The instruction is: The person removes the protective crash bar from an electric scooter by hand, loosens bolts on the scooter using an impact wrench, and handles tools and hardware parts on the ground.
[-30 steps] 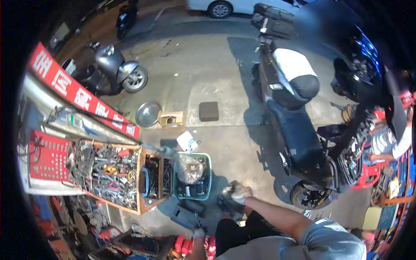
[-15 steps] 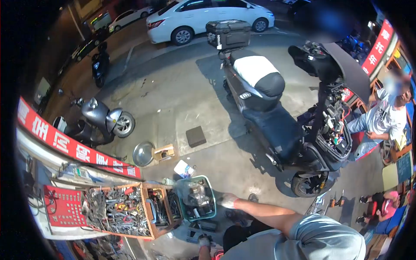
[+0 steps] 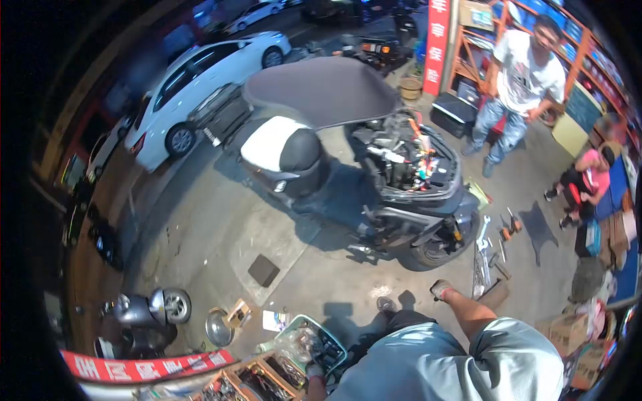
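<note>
My right hand [image 3: 439, 289], in a pale glove, is held out over the concrete floor, in front of the motor scooter's front wheel [image 3: 445, 247]; its fingers are too small to make out. My left hand [image 3: 315, 369], also gloved, is low beside the green-rimmed bin [image 3: 340, 339], which holds a clear plastic bag and dark parts. What it holds, if anything, is unclear. The large dark scooter [image 3: 334, 190] has its front opened up, with wires and parts [image 3: 418, 160] exposed. Wrenches [image 3: 483, 250] lie on the floor right of the wheel.
Orange power tools [image 3: 511, 226] lie beyond the wrenches. A person in a white shirt [image 3: 525, 73] stands at upper right, and another in pink [image 3: 592, 175] sits at right. Wooden tool trays [image 3: 284, 369] are at the bottom. A grey scooter [image 3: 137, 309] stands at lower left.
The view has swung right, bringing the opened scooter front and floor tools nearer the centre. My right hand has moved from near the bin to the floor area by the front wheel.
</note>
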A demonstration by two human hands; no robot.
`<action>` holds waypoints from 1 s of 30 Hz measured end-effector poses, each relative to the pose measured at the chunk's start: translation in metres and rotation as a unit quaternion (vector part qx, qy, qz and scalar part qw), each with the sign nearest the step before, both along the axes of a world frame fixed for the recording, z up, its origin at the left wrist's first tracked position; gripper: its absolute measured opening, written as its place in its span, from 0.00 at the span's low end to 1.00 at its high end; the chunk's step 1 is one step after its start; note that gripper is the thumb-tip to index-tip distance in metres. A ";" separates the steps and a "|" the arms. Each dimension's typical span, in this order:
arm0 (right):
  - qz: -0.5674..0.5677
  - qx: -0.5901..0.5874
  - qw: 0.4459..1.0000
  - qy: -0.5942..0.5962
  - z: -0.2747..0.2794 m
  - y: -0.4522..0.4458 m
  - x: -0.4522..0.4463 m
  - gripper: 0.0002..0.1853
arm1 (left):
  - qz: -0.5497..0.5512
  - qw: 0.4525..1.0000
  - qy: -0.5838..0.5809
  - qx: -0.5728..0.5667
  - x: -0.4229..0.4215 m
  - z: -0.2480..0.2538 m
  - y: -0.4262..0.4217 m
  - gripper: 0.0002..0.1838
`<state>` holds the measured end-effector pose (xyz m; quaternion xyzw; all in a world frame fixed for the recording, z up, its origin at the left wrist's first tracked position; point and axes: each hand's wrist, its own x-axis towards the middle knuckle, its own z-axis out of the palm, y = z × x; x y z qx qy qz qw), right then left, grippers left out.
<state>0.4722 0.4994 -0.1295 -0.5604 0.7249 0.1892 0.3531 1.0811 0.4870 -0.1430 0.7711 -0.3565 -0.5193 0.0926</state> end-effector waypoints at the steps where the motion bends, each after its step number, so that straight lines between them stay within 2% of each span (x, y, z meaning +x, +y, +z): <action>1: -0.075 -0.022 0.996 -0.036 -0.021 0.013 -0.010 0.11 | 0.099 0.994 0.036 0.009 -0.032 0.047 -0.018 0.16; 2: -0.123 -0.034 0.990 -0.056 -0.022 0.019 -0.011 0.10 | 0.081 0.996 0.032 0.007 -0.032 0.039 -0.036 0.16; 3: -0.170 -0.047 0.981 -0.076 -0.022 0.025 -0.013 0.10 | -0.225 0.967 -0.085 -0.084 -0.024 0.017 -0.055 0.16; 4: -0.329 -0.012 0.939 -0.102 -0.001 0.024 -0.006 0.10 | -0.505 0.825 -0.189 -0.166 -0.022 0.005 -0.071 0.16; 5: -0.478 0.023 0.869 -0.127 0.023 0.025 -0.001 0.12 | -0.515 0.822 -0.183 -0.157 -0.031 0.006 -0.082 0.16; 6: -0.495 0.021 0.859 -0.130 0.043 0.029 0.002 0.12 | -0.496 0.844 -0.159 -0.133 -0.050 0.014 -0.097 0.16; 7: -0.296 0.005 0.952 -0.073 0.061 0.032 0.005 0.12 | -0.476 0.863 -0.129 -0.114 -0.064 0.021 -0.110 0.16; 8: -0.078 -0.012 0.997 -0.010 0.069 0.036 0.007 0.11 | -0.453 0.881 -0.098 -0.098 -0.082 0.029 -0.123 0.16; 10: -0.065 -0.009 0.998 -0.016 0.062 0.050 0.013 0.12 | -0.379 0.923 -0.036 -0.052 -0.141 0.090 -0.144 0.16; 12: -0.102 -0.033 0.994 -0.025 0.051 0.065 0.016 0.12 | -0.237 0.971 0.011 0.009 -0.175 0.117 -0.154 0.19; 14: -0.177 -0.052 0.981 -0.063 0.027 0.073 0.018 0.11 | -0.258 0.960 -0.001 -0.111 -0.212 0.175 -0.153 0.16; 16: -0.346 -0.075 0.925 -0.139 0.010 0.076 0.024 0.10 | -0.278 0.955 0.092 -0.044 -0.198 0.124 -0.169 0.15; 17: -0.477 -0.072 0.849 -0.216 0.033 0.056 0.034 0.10 | -0.433 0.899 0.000 -0.058 -0.195 0.115 -0.182 0.15; 18: -0.594 -0.059 0.751 -0.283 0.059 0.038 0.047 0.11 | -0.299 0.949 0.081 -0.054 -0.191 0.121 -0.170 0.16; 19: -0.570 -0.102 0.742 -0.336 0.058 0.025 0.057 0.11 | -0.489 0.846 -0.052 -0.208 -0.179 0.112 -0.169 0.15; 20: -0.562 -0.112 0.747 -0.337 0.076 -0.005 0.071 0.13 | -0.633 0.672 -0.187 -0.336 -0.165 0.093 -0.169 0.13; 21: -0.494 -0.101 0.784 -0.362 0.110 -0.042 0.083 0.22 | -0.539 0.811 -0.107 -0.203 -0.156 0.080 -0.168 0.12; 22: -0.427 -0.079 0.831 -0.347 0.148 -0.086 0.102 0.23 | -0.420 0.906 -0.017 -0.059 -0.145 0.076 -0.166 0.11; 23: -0.158 -0.131 0.951 -0.232 0.170 -0.133 0.108 0.25 | -0.519 0.842 -0.087 -0.114 -0.131 0.084 -0.164 0.11; 24: -0.189 -0.097 0.925 -0.315 0.230 -0.175 0.136 0.28 | -0.612 0.757 -0.156 -0.166 -0.112 0.092 -0.157 0.12; 25: -0.165 -0.203 0.906 -0.332 0.308 -0.202 0.174 0.30 | -0.599 0.771 -0.154 -0.154 -0.093 0.103 -0.135 0.12; 26: -0.085 -0.207 0.921 -0.319 0.317 -0.241 0.187 0.32 | -0.641 0.725 -0.218 -0.128 -0.080 0.125 -0.123 0.14; 27: 0.057 -0.389 0.896 -0.207 0.334 -0.271 0.208 0.30 | -0.679 0.671 -0.280 -0.102 -0.065 0.138 -0.117 0.16; 28: 0.049 -0.313 0.916 -0.246 0.414 -0.286 0.242 0.28 | -0.532 0.809 -0.235 -0.090 -0.036 0.091 -0.105 0.18; 29: 0.110 -0.336 0.905 -0.237 0.426 -0.319 0.265 0.29 | -0.366 0.911 -0.177 -0.076 -0.003 0.038 -0.081 0.20; 30: 0.169 -0.356 0.891 -0.225 0.437 -0.347 0.286 0.30 | -0.400 0.883 -0.216 -0.111 0.021 0.024 -0.059 0.21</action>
